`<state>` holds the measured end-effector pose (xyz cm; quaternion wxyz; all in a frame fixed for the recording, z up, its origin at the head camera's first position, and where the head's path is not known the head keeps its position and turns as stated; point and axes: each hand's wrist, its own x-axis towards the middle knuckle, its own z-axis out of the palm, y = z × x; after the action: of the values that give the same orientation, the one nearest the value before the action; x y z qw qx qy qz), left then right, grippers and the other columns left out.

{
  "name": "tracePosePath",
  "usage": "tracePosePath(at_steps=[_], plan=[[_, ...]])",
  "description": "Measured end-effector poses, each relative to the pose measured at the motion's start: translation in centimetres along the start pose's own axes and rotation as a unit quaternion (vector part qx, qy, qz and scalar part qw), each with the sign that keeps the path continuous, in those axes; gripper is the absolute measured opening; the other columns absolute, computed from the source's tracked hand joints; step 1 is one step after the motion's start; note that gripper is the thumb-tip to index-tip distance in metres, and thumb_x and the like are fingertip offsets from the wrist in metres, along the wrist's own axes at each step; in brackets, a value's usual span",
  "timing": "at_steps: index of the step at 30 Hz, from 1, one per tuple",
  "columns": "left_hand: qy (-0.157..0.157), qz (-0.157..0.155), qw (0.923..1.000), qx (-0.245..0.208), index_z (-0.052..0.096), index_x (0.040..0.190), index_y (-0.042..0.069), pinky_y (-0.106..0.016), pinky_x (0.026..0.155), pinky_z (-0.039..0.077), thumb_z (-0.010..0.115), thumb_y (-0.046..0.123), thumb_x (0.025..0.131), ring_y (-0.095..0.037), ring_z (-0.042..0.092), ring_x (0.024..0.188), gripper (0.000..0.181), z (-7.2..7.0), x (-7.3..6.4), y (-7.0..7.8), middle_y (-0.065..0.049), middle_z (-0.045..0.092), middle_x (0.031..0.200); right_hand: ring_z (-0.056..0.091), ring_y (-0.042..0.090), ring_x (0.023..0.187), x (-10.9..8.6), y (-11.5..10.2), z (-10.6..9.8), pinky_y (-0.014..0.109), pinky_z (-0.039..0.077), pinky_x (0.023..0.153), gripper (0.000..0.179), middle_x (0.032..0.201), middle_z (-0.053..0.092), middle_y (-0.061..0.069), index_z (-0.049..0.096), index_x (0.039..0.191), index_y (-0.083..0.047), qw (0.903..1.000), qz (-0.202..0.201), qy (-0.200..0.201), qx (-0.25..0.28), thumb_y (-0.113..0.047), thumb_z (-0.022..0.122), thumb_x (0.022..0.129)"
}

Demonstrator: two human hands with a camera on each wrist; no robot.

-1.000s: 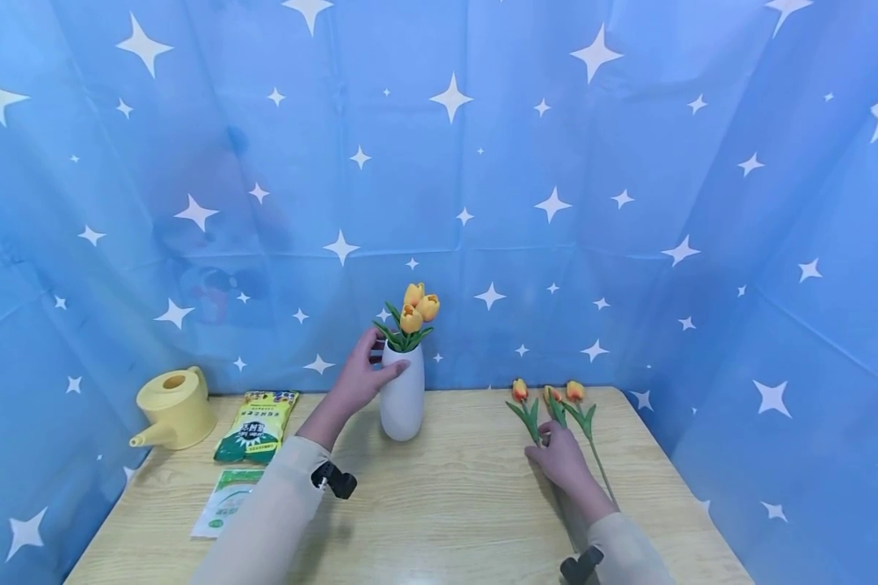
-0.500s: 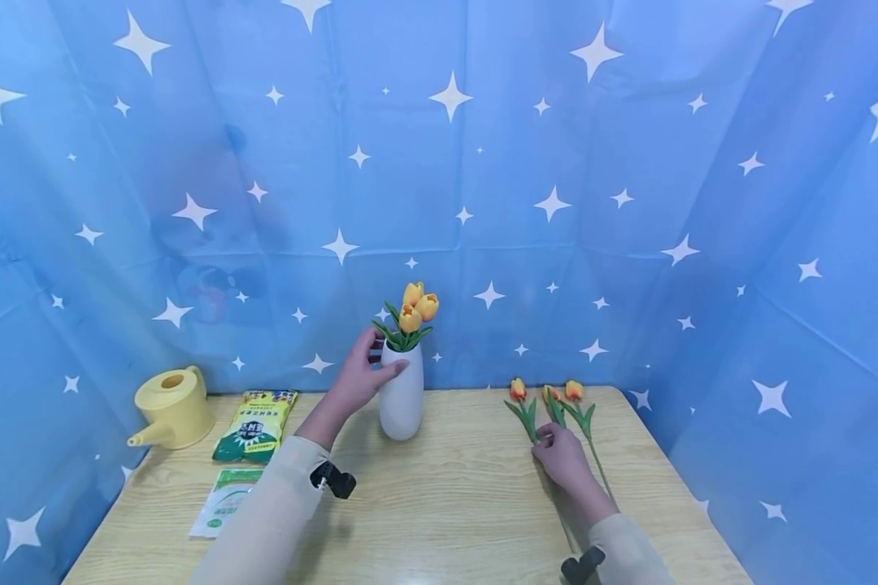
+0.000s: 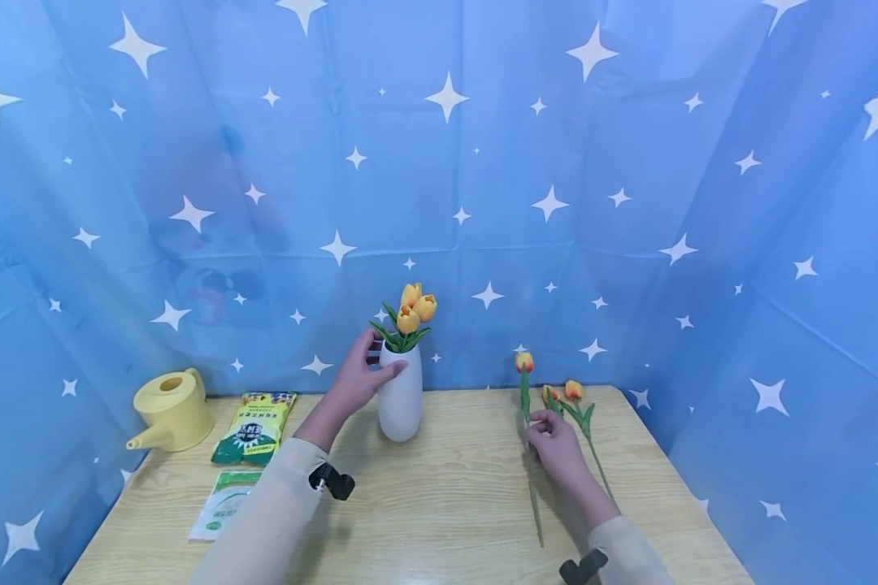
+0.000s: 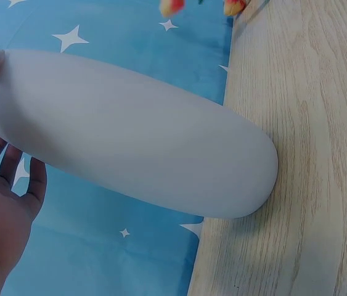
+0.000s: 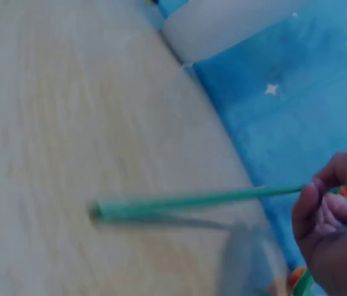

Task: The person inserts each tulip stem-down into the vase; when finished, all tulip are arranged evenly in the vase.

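A white vase (image 3: 401,398) stands upright near the back of the table, with several yellow tulips (image 3: 410,310) in its mouth. My left hand (image 3: 362,375) grips the vase near its rim, the thumb across the front and the fingers behind; in the left wrist view the vase (image 4: 130,132) fills the middle. My right hand (image 3: 559,455) pinches an orange-red tulip (image 3: 524,363) by its stem, thumb against fingers. In the right wrist view the green stem (image 5: 179,202) is blurred and slants over the table. Two more orange-red tulips (image 3: 574,390) lie beside the right hand, partly hidden by it.
On the left stand a yellow watering can (image 3: 172,410), a yellow-green bag (image 3: 254,428) and a flat white-green packet (image 3: 224,504), which the left sleeve partly covers. A blue star-patterned curtain (image 3: 439,179) hangs behind the wooden table (image 3: 439,504).
My right hand has taken one tulip by the stem and raised its head off the table, swinging the stem's lower end leftward. My left hand stays on the vase.
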<state>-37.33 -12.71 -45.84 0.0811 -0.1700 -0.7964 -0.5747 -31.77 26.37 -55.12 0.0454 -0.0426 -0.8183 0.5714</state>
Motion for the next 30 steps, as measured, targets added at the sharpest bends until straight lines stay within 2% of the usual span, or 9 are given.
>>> tracePosePath(at_steps=[5,11,18,24,30], plan=[[-0.001,-0.001,1.0000,0.002,0.053,0.145,0.020,-0.060,0.105,0.057,0.083,0.042,0.101,-0.037,0.057,0.135,0.058,0.0,0.0,0.0,-0.009,0.056,0.145,0.068,0.017,0.068,-0.1,-1.6,0.0,0.028,0.059,0.061,0.030,0.099,0.067,0.009,0.054,0.131,0.008,0.9970,0.010,0.004,0.076,0.000,0.061,0.103],[-0.002,0.000,1.0000,0.003,0.053,0.146,0.021,-0.061,0.106,0.056,0.083,0.044,0.101,-0.037,0.057,0.135,0.059,0.0,0.0,-0.1,-0.009,0.056,0.146,0.079,0.018,0.084,-0.3,-3.2,-0.1,0.033,0.066,0.072,0.028,0.106,0.077,0.015,0.055,0.127,0.006,0.9923,0.022,-0.004,0.122,-0.011,0.068,0.110],[-0.003,0.006,1.0000,0.000,0.054,0.145,0.019,-0.060,0.105,0.057,0.083,0.040,0.101,-0.036,0.058,0.134,0.057,0.0,0.0,0.0,-0.010,0.057,0.145,0.081,0.013,0.094,-0.3,-4.3,-0.2,0.038,0.067,0.083,0.035,0.115,0.081,0.018,0.056,0.134,0.009,0.9882,-0.005,0.007,0.153,-0.016,0.068,0.112],[-0.001,0.005,1.0000,0.003,0.055,0.140,0.017,-0.060,0.106,0.056,0.084,0.037,0.101,-0.037,0.059,0.133,0.053,-0.1,0.1,0.1,-0.011,0.058,0.143,0.081,0.012,0.095,-0.6,-5.9,-0.2,0.033,0.066,0.083,0.033,0.113,0.082,0.014,0.058,0.130,0.004,0.9841,-0.014,0.027,0.175,-0.020,0.070,0.112],[-0.002,0.003,1.0000,0.004,0.055,0.142,0.017,-0.060,0.108,0.055,0.084,0.039,0.101,-0.037,0.058,0.135,0.055,-0.1,0.1,-0.1,-0.012,0.057,0.144,0.082,0.014,0.094,-0.4,-7.6,-0.1,0.038,0.067,0.084,0.032,0.112,0.082,0.016,0.060,0.127,0.004,0.9763,-0.058,0.055,0.201,-0.021,0.071,0.111]])
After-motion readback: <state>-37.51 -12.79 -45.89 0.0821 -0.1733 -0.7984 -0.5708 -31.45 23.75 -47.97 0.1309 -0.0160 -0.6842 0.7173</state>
